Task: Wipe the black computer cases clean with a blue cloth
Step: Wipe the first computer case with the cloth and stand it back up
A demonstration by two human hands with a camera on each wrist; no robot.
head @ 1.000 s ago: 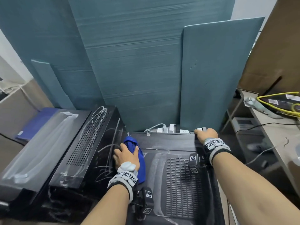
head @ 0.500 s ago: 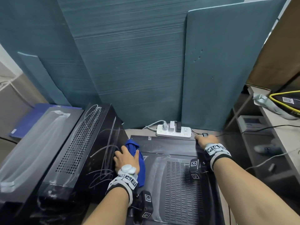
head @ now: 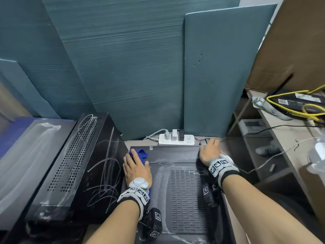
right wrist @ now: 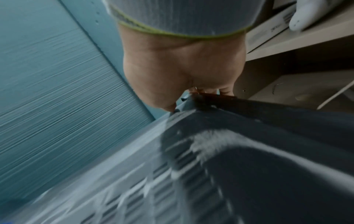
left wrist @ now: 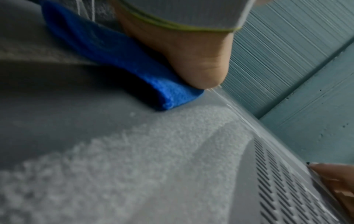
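- Blue cloth (head: 139, 154) on near case's (head: 175, 155) far left corner, under left hand (head: 136, 169); fingers flat, pressing it down.
- Right hand (head: 209, 152) gripping far right corner, fingers curled over the edge, tips hidden.
- Second case (head: 79, 155) tilted, left.

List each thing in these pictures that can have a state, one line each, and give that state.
blue cloth: pressed flat under the left hand on the flat case.
flat computer case: lying down, dusty, partly wiped.
tilted computer case: leaning, scribbled with white marks.
power strip: plugs inserted.
left hand: flat on the cloth.
right hand: gripping the case's far right corner.
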